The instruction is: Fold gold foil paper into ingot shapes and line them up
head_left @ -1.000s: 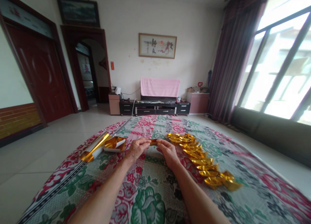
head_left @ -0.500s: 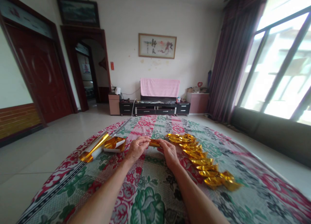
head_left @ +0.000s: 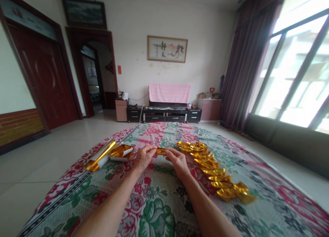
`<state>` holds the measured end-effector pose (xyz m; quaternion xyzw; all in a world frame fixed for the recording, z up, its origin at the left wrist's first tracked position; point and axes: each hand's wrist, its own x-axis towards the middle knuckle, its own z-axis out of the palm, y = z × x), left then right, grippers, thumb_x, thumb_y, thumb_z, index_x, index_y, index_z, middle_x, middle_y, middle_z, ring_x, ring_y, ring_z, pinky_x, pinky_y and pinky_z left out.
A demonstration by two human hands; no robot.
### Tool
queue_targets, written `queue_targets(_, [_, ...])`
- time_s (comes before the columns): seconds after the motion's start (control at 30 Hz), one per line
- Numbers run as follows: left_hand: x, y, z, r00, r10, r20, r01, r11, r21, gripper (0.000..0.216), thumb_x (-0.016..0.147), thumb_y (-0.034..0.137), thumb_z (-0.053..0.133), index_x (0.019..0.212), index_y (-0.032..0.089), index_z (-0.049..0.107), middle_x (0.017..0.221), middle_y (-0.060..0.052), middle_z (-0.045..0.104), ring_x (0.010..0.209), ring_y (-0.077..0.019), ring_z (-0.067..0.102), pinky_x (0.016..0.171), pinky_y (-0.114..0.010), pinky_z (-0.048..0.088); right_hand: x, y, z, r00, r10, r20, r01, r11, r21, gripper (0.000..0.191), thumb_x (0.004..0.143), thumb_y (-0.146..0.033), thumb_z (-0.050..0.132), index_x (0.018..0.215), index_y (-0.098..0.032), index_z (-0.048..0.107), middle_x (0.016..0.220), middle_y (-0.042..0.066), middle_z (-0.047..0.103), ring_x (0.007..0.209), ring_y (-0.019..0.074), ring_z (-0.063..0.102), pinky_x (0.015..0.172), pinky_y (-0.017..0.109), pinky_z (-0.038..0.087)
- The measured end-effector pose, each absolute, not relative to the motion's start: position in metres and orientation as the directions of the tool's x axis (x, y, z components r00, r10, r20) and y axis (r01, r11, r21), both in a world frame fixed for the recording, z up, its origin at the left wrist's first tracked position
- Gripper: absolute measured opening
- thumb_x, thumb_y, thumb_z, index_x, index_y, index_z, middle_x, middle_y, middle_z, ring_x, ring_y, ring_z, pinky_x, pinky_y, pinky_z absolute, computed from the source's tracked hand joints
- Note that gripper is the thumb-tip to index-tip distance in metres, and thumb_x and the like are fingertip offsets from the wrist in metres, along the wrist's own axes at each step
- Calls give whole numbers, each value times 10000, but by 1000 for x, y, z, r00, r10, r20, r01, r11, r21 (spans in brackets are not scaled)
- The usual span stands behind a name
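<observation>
Between my two hands, just above the flowered cloth, is a narrow folded strip of gold foil paper. My left hand pinches its left end with thumb and fingers. The right end is pinched by my right hand. To the left of my left hand lie curled sheets of gold foil paper with white backs; one is rolled lengthwise. On the right, a slanting row of several folded gold foil ingots runs from near my right hand towards me.
A patterned red, green and grey cloth covers the round surface under my hands. Beyond it stand a low black TV cabinet and a screen draped with a pink towel. A window with purple curtains is on the right.
The right fingers have shifted slightly left along the folded gold foil strip. Both hands keep hold of it, and the foil ingots and loose sheets lie as before.
</observation>
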<state>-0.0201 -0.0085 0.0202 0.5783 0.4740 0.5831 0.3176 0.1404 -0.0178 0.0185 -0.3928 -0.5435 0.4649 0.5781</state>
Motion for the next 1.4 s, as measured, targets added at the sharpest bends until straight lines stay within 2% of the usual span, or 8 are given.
queue_targets(0.13, [-19,-7,19,-105,923,371,189,-347,918,188,671,240,586,820,169,677,816,-39,673,785,-173,595,741,-254,459,140,-17,17,3,959,284,-97,282,-954,421,611,-454,658,868,-122,697,748,56,660,654,157,567,646,289,478])
queue_targets(0.33, [-19,-13,24,-60,954,295,-53,-298,953,492,628,229,659,1104,153,562,1011,-70,627,886,-168,581,753,-246,472,141,-16,16,44,948,315,-102,318,-943,381,609,-447,654,825,-138,707,724,42,659,638,155,562,638,291,475])
queue_targets(0.53, [-22,-20,27,8,980,198,-108,-196,975,504,625,268,679,1098,125,578,1010,-87,635,881,-166,594,727,-219,461,142,-16,17,60,950,307,-85,312,-946,359,613,-428,654,826,-144,708,690,32,652,611,149,555,621,282,463])
queue_targets(0.77, [-23,-13,20,2,954,299,49,-299,953,384,661,240,618,1034,152,617,906,-46,671,800,-157,611,709,-238,474,142,-16,16,17,947,321,-42,322,-946,330,648,-412,611,813,-141,701,725,39,663,640,160,563,627,271,448])
queue_targets(0.93, [-25,-12,16,25,925,379,273,-371,887,312,680,222,584,984,192,651,870,-40,682,794,-175,611,749,-263,463,142,-16,13,61,902,428,231,404,-885,226,665,-354,572,729,-178,699,687,21,667,662,179,575,653,269,429])
queue_targets(1.07, [-26,-14,15,107,893,437,370,-444,816,310,666,186,594,961,247,664,901,-24,676,806,-172,605,772,-257,451,142,-14,9,74,887,455,434,382,-816,218,683,-325,533,729,-195,702,656,17,666,614,175,575,614,261,416])
queue_targets(1.27, [-27,-9,9,232,810,538,505,-573,645,212,645,104,565,782,215,683,876,-26,649,852,-156,583,775,-248,451,145,-16,6,-26,838,545,571,459,-680,225,705,-281,488,704,-189,693,678,20,676,621,153,587,610,224,416])
queue_targets(1.4, [-28,-7,4,300,753,585,592,-628,505,175,665,91,531,725,178,671,965,-52,627,909,-151,575,829,-273,448,149,-20,9,-81,824,560,608,487,-628,240,723,-266,470,722,-174,692,703,21,677,655,137,595,626,196,413])
